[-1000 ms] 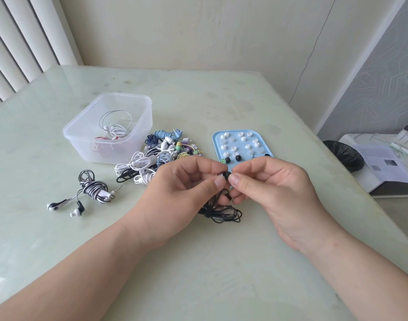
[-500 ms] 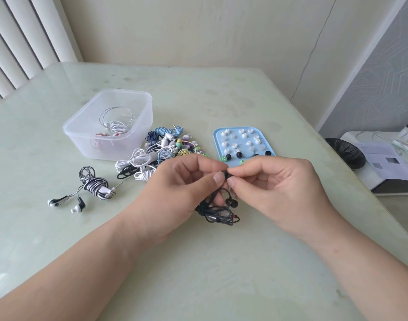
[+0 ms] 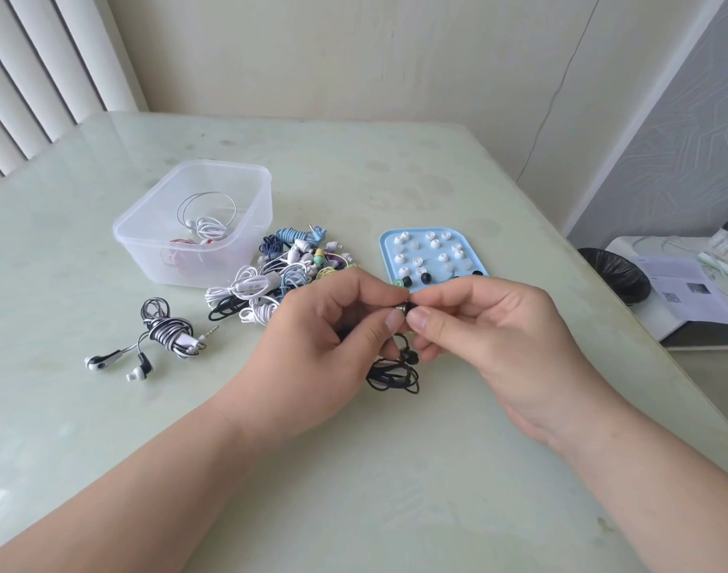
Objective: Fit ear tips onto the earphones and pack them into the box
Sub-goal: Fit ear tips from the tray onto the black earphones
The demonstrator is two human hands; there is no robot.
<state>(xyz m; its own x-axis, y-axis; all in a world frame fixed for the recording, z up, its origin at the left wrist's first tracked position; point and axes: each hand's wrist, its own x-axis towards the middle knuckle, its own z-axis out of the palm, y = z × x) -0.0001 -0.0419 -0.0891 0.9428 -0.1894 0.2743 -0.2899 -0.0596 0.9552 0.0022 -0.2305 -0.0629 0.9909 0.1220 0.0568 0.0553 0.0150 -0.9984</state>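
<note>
— Fingers [image 3: 392, 323] first: what have they got?

— Both sets are curled into a pinch. The left hand [image 3: 325, 341] grips a black earbud [image 3: 404, 308] by its body, and the right hand [image 3: 494, 337] pinches the same earbud at its nozzle end, thumb tips almost touching. There may be a black tip under the right fingertips, but they hide it.

— Which way does the earbud lie?

— Its long axis runs left to right between the hands, nozzle toward the right one. So I'd judge that seating a tip means pushing along that line, hand toward hand. Its cable bundle [image 3: 393, 376] hangs below the hands onto the middle of the surface [image 3: 354, 481].

— And the box?

— The clear box [image 3: 223, 164] stands toward the far left corner, open on top, with a few earphones already inside. The left hand is nearer to it. A pile of loose earphones [image 3: 271, 283] lies between them, just beside the box's near right corner, so the carry probably goes over that.

— Room to move?

— The blue tray [image 3: 385, 246] of ear tips [image 3: 435, 243] sits just beyond the right knuckles — close to reach, easy to knock. A black-and-white set [image 3: 167, 335] lies apart toward the left edge.
</note>
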